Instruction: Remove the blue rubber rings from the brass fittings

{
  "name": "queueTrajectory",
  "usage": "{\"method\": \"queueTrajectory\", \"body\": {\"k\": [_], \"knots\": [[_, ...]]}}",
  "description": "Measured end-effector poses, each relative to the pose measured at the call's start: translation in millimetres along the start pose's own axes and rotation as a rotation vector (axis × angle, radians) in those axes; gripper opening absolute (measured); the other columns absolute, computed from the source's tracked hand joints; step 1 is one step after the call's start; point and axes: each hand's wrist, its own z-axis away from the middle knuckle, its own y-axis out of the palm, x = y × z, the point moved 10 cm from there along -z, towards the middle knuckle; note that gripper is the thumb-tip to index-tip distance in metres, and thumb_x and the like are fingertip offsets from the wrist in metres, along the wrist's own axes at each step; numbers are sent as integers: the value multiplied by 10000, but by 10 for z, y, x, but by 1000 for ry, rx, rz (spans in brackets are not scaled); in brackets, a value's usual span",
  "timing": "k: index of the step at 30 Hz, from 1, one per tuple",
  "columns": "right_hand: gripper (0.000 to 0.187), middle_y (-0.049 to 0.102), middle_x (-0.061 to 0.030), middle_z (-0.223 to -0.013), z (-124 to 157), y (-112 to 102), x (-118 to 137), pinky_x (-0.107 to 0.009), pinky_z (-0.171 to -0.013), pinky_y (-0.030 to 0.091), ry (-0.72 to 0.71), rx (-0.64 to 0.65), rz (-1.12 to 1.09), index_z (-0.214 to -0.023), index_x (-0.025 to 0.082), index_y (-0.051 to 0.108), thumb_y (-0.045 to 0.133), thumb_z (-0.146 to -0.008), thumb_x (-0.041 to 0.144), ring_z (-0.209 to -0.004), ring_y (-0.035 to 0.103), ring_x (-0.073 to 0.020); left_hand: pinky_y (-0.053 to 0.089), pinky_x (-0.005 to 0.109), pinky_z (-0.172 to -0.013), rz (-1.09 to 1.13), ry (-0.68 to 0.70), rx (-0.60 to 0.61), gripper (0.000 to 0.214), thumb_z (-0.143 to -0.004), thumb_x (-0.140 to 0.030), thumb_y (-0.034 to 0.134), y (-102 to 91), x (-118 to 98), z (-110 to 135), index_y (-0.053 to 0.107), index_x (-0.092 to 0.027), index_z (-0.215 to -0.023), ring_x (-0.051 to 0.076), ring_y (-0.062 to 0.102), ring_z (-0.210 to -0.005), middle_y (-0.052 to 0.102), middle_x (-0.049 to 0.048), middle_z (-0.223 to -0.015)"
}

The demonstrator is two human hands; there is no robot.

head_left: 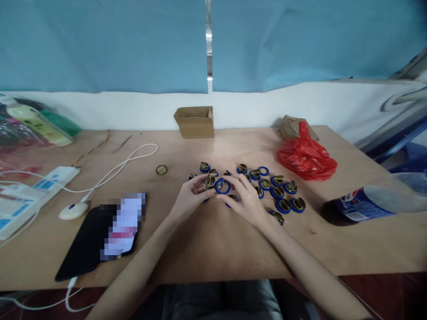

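Observation:
Between the thumb and fingers of my left hand [191, 198] is a small brass-coloured metal piece [210, 182] with a raised tab. My right hand [245, 200] pinches a blue ring [223, 186] by its right side, close beside the metal piece. The ring stands facing me with its hole visible; whether the two parts touch, I cannot tell. Around my hands lie several brass pieces set in blue rings [277, 192], mostly to the right. A loose blue ring [263, 171] rests behind them, and a single brass piece [162, 170] lies apart on the left.
A cardboard box [196, 124] stands at the back. On the right are a red plastic bag [307, 158] and a cola bottle [360, 204] on its side. Left are a phone [123, 226], a dark flat device [85, 244], a white cable [116, 169] and a power strip [43, 191].

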Motion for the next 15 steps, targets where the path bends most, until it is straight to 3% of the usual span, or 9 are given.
{"method": "queueTrajectory", "body": {"k": [6, 10, 15], "knots": [[471, 622, -101, -1212, 1, -19, 43, -421, -957, 570, -5, -9, -29, -1354, 255, 525, 669, -930, 400, -1126, 634, -258, 546, 461, -1036, -15, 56, 56, 532, -733, -270, 835, 70, -17, 4, 653, -165, -1222, 289, 706, -1123, 720, 140, -1236], [461, 599, -123, -1267, 10, 73, 72, -455, -1030, 524, -35, 43, 25, -1394, 241, 496, 624, -962, 340, -1217, 586, -271, 553, 448, -1033, -24, 130, 122, 495, -768, -236, 799, 173, 4, 13, 646, -165, -1234, 275, 706, -1125, 698, 149, -1275], [442, 599, -133, -1267, 0, 150, -10, -477, -1012, 531, -6, 101, 75, -1400, 242, 502, 589, -976, 336, -1201, 589, -284, 526, 437, -1065, -20, 151, 165, 517, -840, -237, 725, 251, -35, 50, 576, -191, -1333, 262, 659, -1211, 651, 146, -1354]]}}
